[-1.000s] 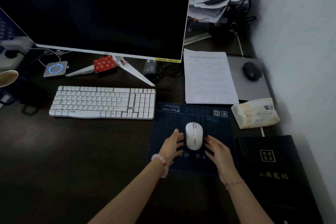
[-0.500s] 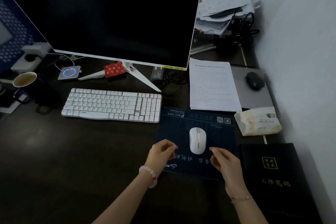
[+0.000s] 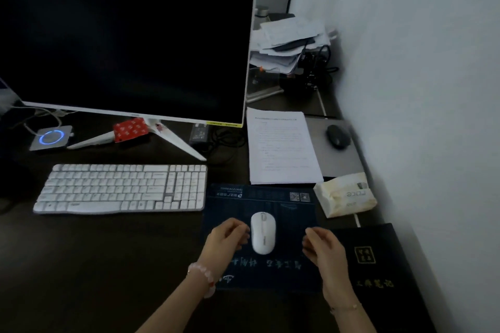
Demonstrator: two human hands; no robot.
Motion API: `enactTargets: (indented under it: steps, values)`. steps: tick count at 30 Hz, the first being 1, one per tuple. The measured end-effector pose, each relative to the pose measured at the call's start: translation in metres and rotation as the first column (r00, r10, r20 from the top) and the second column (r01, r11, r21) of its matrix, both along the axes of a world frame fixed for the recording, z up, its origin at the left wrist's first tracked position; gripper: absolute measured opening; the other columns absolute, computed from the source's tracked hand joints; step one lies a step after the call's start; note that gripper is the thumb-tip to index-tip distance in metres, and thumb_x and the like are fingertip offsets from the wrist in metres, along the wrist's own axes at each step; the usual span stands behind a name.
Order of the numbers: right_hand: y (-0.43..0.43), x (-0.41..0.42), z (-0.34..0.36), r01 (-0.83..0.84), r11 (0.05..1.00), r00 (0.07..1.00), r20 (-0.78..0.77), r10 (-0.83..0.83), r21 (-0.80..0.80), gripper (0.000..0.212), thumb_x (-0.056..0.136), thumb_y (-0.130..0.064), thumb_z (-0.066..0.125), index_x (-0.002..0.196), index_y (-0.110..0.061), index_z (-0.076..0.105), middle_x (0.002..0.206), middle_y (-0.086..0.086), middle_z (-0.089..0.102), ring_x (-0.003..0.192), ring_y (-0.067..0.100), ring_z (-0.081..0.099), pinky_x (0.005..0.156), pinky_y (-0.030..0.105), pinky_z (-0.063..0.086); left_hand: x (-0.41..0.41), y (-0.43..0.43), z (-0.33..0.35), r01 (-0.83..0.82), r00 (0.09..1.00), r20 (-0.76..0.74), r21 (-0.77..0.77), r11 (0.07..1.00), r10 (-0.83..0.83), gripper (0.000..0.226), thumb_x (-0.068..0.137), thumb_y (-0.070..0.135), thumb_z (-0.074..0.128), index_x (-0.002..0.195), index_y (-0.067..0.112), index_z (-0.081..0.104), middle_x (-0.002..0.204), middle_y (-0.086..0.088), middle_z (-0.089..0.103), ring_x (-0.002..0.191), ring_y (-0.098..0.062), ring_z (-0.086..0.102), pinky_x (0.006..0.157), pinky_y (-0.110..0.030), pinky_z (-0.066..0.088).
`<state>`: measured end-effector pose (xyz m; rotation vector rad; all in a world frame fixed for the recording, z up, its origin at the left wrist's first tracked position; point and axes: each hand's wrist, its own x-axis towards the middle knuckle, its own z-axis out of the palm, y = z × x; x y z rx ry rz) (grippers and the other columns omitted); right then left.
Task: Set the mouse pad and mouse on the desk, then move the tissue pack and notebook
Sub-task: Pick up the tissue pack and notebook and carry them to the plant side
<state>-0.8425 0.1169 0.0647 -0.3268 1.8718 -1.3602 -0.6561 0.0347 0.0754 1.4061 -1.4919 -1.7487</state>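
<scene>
A dark blue mouse pad (image 3: pixel 284 205) lies flat on the dark desk, right of the keyboard. A white mouse (image 3: pixel 263 232) sits on its middle. My left hand (image 3: pixel 227 238) hovers just left of the mouse with curled fingers and holds nothing. My right hand (image 3: pixel 323 247) hovers over the pad's right side, fingers loosely bent, also without anything in it. A cream tissue pack (image 3: pixel 345 194) rests beyond the pad's right corner. A black notebook (image 3: pixel 378 273) with gold lettering lies to the right of the pad, near the wall.
A white keyboard (image 3: pixel 121 188) is at left, under a large dark monitor (image 3: pixel 127 35). A printed sheet (image 3: pixel 281 146) lies behind the pad, next to a grey pad with a black mouse (image 3: pixel 338 136). Stacked papers (image 3: pixel 289 40) fill the back corner. The wall runs along the right.
Both hands have let go of the white mouse and drawn back to either side of it. The mouse stays on the pad. The camera has tilted up.
</scene>
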Motion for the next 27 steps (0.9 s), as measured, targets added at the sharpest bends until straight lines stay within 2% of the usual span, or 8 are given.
enactTargets:
  steps: [3,6,9,12,14,17,25,27]
  values:
    - [-0.006,-0.042,0.013,0.150,0.982,0.988,0.038,-0.147,-0.115,0.017,0.092,-0.014,0.053,0.106,-0.009,0.061,0.104,0.012,0.063,0.095,0.021,0.060,0.082,0.029,0.050,-0.055,-0.018,0.011,0.029,0.985,-0.171,0.192,0.981,0.005,0.023,0.096,0.018,0.043,0.098,0.007,0.062,0.100,-0.007,0.063,0.098,-0.022,0.058,0.082,-0.030,0.048]
    - [-0.017,-0.096,0.030,0.212,0.965,0.977,0.004,-0.214,-0.156,0.026,0.093,-0.016,0.050,0.115,-0.007,0.060,0.107,0.009,0.065,0.096,0.016,0.061,0.082,0.026,0.049,-0.108,-0.028,0.019,0.101,0.961,-0.277,0.392,0.914,0.013,0.037,0.097,0.025,0.041,0.123,0.003,0.053,0.122,-0.011,0.056,0.119,-0.024,0.050,0.098,-0.037,0.042]
    - [-0.033,-0.143,0.036,0.229,0.971,0.967,-0.095,-0.234,-0.062,0.033,0.094,-0.019,0.044,0.117,0.001,0.058,0.107,0.017,0.063,0.091,0.021,0.060,0.092,0.041,0.045,-0.145,-0.035,0.013,0.149,0.952,-0.305,0.464,0.873,0.000,0.047,0.097,0.031,0.040,0.137,0.005,0.039,0.142,-0.010,0.043,0.134,-0.024,0.038,0.110,-0.039,0.033]
    - [-0.047,-0.181,0.025,0.233,0.970,0.967,-0.129,-0.222,0.077,0.041,0.096,-0.021,0.037,0.123,0.006,0.052,0.120,0.026,0.057,0.111,0.038,0.052,0.095,0.045,0.041,-0.170,-0.043,-0.002,0.156,0.957,-0.290,0.503,0.850,-0.003,0.055,0.096,0.035,0.041,0.142,0.007,0.031,0.151,-0.010,0.033,0.139,-0.023,0.030,0.113,-0.037,0.028]
    - [-0.054,-0.194,0.018,0.175,0.971,0.978,-0.145,-0.152,0.164,0.025,0.093,-0.024,0.038,0.095,-0.010,0.058,0.091,0.019,0.055,0.086,0.030,0.053,0.071,0.037,0.042,-0.180,-0.047,-0.009,0.158,0.957,-0.289,0.537,0.828,0.005,0.059,0.096,0.038,0.041,0.144,0.007,0.026,0.153,-0.009,0.029,0.140,-0.022,0.027,0.114,-0.037,0.026]
    - [-0.061,-0.205,0.003,0.142,0.961,0.984,-0.136,-0.112,0.238,0.028,0.091,-0.022,0.038,0.063,-0.020,0.039,0.064,0.004,0.037,0.058,0.017,0.033,0.053,0.030,0.026,-0.193,-0.050,-0.021,0.149,0.953,-0.299,0.609,0.779,0.051,0.064,0.095,0.041,0.040,0.146,0.007,0.021,0.155,-0.009,0.024,0.142,-0.022,0.023,0.115,-0.037,0.022]
    - [-0.060,-0.229,-0.037,0.021,0.938,1.000,0.001,-0.023,0.346,0.034,0.091,-0.047,0.034,0.070,-0.024,0.048,0.076,0.002,0.047,0.068,0.014,0.042,0.058,0.028,0.033,-0.214,-0.051,-0.029,0.193,0.948,-0.319,0.601,0.776,0.011,0.060,0.095,0.046,0.035,0.145,0.013,0.026,0.154,-0.004,0.027,0.142,-0.019,0.023,0.115,-0.036,0.019]
    - [-0.059,-0.225,-0.030,-0.045,0.929,0.998,0.055,0.026,0.368,0.040,0.094,-0.045,0.032,0.079,-0.017,0.056,0.082,0.005,0.050,0.078,0.018,0.047,0.070,0.033,0.041,-0.215,-0.050,-0.030,0.218,0.945,-0.326,0.587,0.780,-0.018,0.059,0.095,0.048,0.033,0.144,0.016,0.030,0.152,-0.001,0.031,0.140,-0.017,0.026,0.113,-0.033,0.021]
